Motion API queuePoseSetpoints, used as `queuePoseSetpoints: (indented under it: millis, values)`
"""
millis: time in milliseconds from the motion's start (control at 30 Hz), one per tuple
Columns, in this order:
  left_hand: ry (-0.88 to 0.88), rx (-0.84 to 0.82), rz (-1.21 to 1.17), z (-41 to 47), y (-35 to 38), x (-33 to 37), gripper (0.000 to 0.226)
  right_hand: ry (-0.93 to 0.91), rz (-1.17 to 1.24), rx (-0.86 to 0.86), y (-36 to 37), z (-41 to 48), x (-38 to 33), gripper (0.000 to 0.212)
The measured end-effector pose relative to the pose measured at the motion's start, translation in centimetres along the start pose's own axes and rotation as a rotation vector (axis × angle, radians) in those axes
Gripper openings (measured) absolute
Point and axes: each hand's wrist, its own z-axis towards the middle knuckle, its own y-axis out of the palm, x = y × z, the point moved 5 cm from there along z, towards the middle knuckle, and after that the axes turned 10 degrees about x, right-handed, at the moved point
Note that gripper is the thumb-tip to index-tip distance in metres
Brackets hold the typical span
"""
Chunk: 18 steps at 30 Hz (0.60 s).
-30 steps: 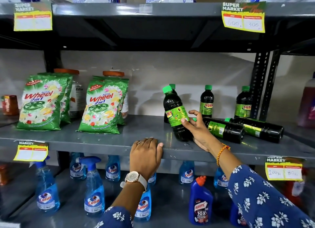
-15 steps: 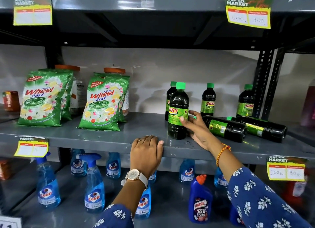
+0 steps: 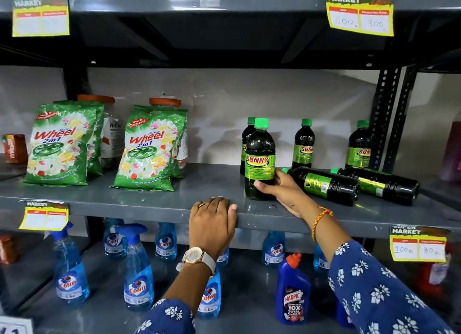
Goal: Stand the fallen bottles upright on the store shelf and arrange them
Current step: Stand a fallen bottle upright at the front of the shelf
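The right hand (image 3: 282, 189) clasps the front bottle (image 3: 260, 156), upright on the shelf (image 3: 149, 201); the near fallen bottle (image 3: 324, 184) and far fallen bottle (image 3: 381, 184) lie at its 3 o'clock. Likely full, stiff, slick: grip the labelled waist. The left hand (image 3: 212, 221) rests loose on the lip

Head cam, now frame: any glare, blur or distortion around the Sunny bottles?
Head view: wide-angle distortion bows the shelf edge, leans the slotted upright; glare streaks on the nearer fallen bottle and farther fallen bottle; upright bottle in the right hand is sharp, label readable; faint bottle shadows on the back wall.
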Motion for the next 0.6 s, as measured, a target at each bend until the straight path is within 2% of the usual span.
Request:
queuePoseSetpoints:
  millis: [100, 200, 433, 600]
  values:
    - [-0.001, 0.000, -0.001, 0.0, 0.0, 0.0, 0.039, -0.018, -0.057, 0.087, -0.2, 0.2, 0.2, 0.041]
    - [-0.001, 0.004, 0.010, -0.1, 0.0, 0.0, 0.038, 0.011, -0.032, 0.076, -0.2, 0.2, 0.3, 0.054]
    - [-0.031, 0.006, 0.016, -0.2, 0.2, 0.0, 0.040, -0.030, -0.162, 0.111, -0.4, 0.0, 0.2, 0.045]
    - [-0.032, 0.014, 0.039, -0.1, 0.1, 0.2, 0.036, -0.074, -0.225, 0.073, -0.2, -1.6, -0.7, 0.043]
